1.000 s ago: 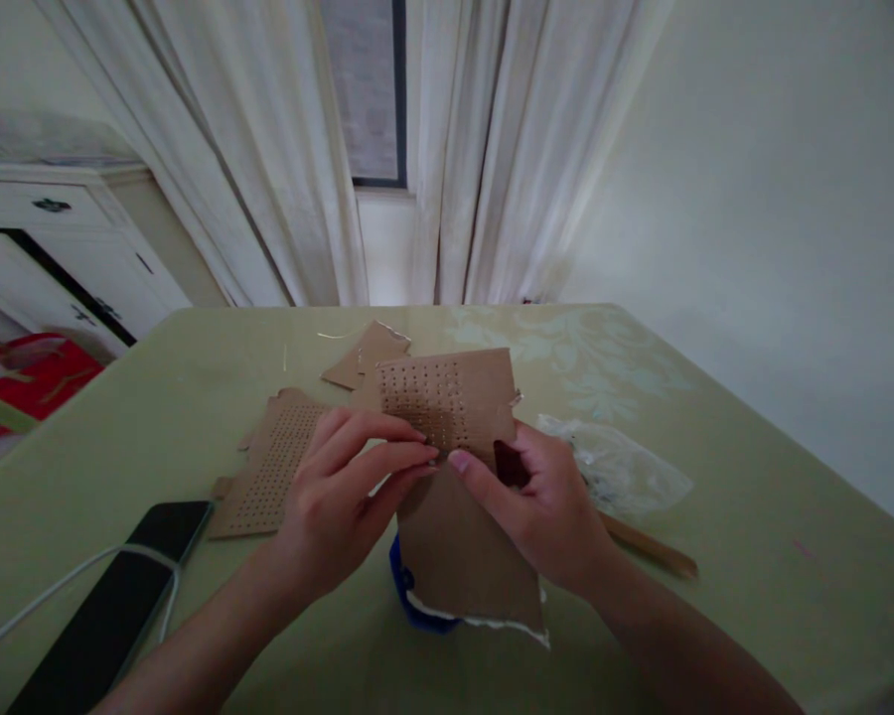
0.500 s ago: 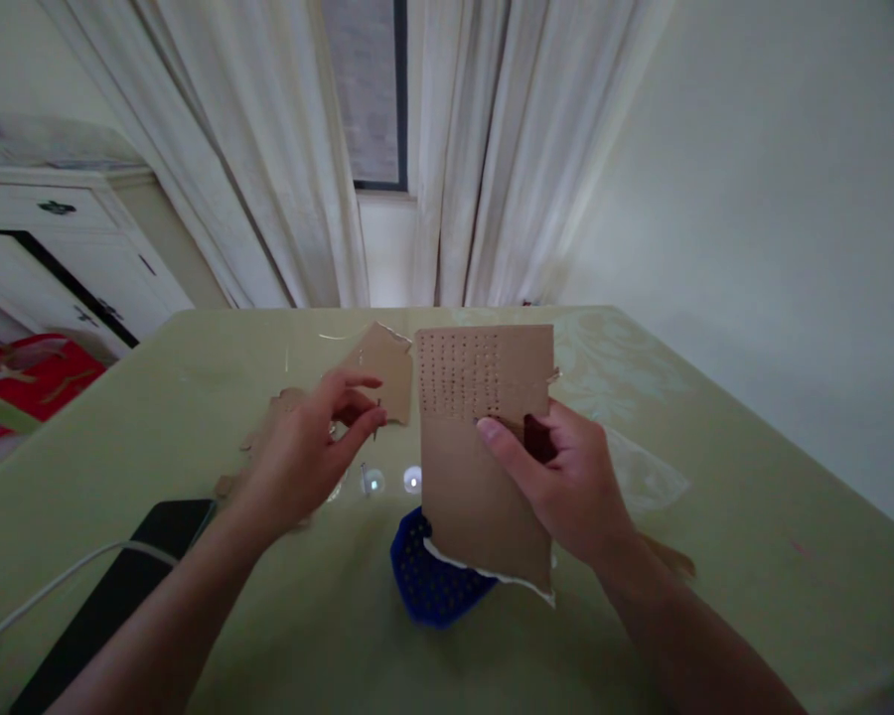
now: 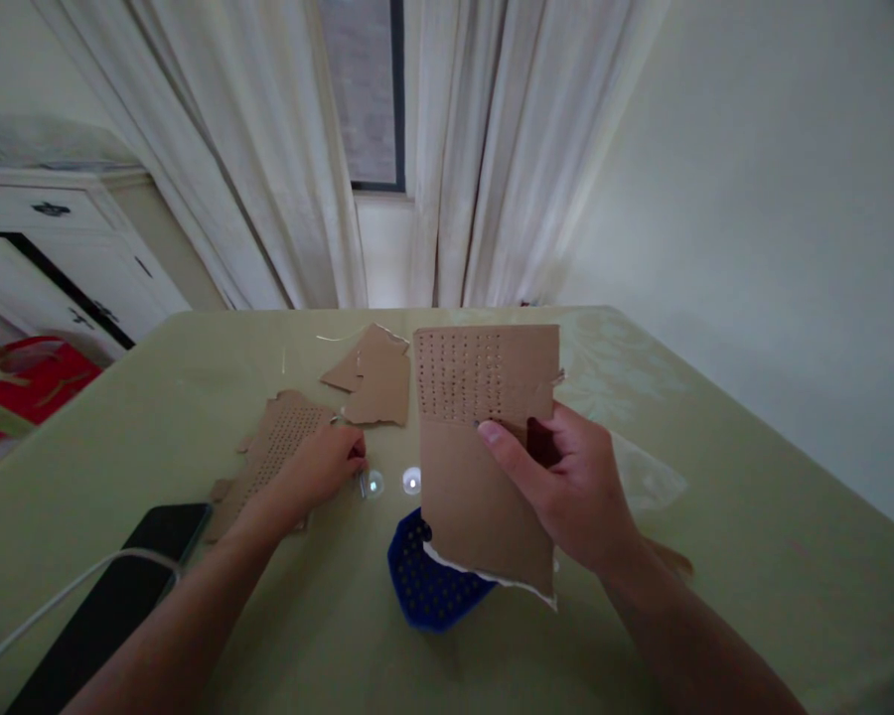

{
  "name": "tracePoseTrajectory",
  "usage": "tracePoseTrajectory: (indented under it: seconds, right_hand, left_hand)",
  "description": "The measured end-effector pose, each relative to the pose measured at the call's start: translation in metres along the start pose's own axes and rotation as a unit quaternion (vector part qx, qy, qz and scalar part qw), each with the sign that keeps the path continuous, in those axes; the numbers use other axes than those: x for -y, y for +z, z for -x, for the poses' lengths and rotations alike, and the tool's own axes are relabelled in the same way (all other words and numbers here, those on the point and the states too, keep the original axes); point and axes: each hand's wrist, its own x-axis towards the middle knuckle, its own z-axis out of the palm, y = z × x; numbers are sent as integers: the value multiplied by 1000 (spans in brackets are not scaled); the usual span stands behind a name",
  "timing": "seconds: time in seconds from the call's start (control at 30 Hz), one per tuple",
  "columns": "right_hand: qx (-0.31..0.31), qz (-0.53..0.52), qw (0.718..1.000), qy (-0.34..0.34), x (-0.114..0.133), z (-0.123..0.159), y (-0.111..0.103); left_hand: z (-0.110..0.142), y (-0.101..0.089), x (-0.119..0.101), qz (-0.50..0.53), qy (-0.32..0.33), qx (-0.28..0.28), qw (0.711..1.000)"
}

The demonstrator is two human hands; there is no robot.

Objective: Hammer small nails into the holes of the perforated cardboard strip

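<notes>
My right hand (image 3: 566, 482) grips a piece of cardboard (image 3: 484, 487) upright, thumb on its front. Rows of small holes fill its upper left, and its bottom edge is torn. My left hand (image 3: 332, 462) is low over the table, fingers curled closed; whatever they may hold is hidden. Just below those fingers lies a thin metal pin (image 3: 362, 486), close to a small clear disc (image 3: 374, 484). Another clear disc (image 3: 412, 481) rests to the right. Under my left hand and forearm is a second cardboard piece (image 3: 287, 437) with rows of holes. Behind the held cardboard's lower edge sits a blue perforated basket (image 3: 436, 601).
Plain cardboard scraps (image 3: 383, 382) lie farther back on the pale green table (image 3: 730, 616). A dark flat device (image 3: 111, 606) with a white cable (image 3: 60, 596) occupies the left front. Clear plastic film (image 3: 652, 477) lies right of my right hand.
My left hand has come down and slightly left toward the table; the thin pin it pinched earlier no longer shows in its fingers. My right hand and its cardboard have barely moved.
</notes>
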Motion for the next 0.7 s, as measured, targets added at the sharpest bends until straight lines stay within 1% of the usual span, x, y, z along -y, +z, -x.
tracePoseTrajectory:
  seconds: [0.1, 0.2, 0.27, 0.3, 0.33, 0.37, 0.4, 0.43, 0.5, 0.57, 0.6, 0.67, 0.7]
  right_hand:
    - [6, 1, 1000, -3, -1, 1, 0]
    - [17, -16, 1000, 3, -2, 0, 2]
    - [33, -46, 998, 10, -2, 0, 3]
    - [44, -67, 997, 15, -2, 0, 4]
    - [56, -90, 994, 20, -2, 0, 5]
    - [70, -115, 990, 28, -2, 0, 6]
    - [85, -140, 986, 38, -1, 1, 7]
    - [100, -164, 980, 50, -1, 1, 8]
    - [130, -212, 966, 73, 0, 2, 9]
    - [156, -253, 951, 89, 1, 3, 10]
    - [166, -269, 944, 95, 1, 3, 10]
    - [182, -292, 933, 104, 1, 3, 11]
    - [188, -299, 929, 107, 1, 2, 11]
  left_hand:
    - [-1, 2, 1, 1, -2, -5, 1000]
    - [2, -4, -3, -1, -7, -25, 1000]
    - [8, -14, -11, 27, 12, -67, 997]
    - [13, -20, -16, 64, 39, -107, 991]
    - [20, -26, -23, 117, 82, -155, 978]
    - [27, -33, -30, 172, 137, -202, 954]
    - [35, -38, -38, 220, 196, -247, 923]
    - [43, -42, -46, 254, 250, -270, 895]
    - [57, -46, -60, 289, 319, -291, 854]
    - [66, -46, -71, 310, 352, -301, 830]
    - [68, -45, -75, 318, 358, -307, 823]
    - [69, -42, -80, 335, 360, -315, 812]
    - [68, -40, -81, 344, 360, -310, 810]
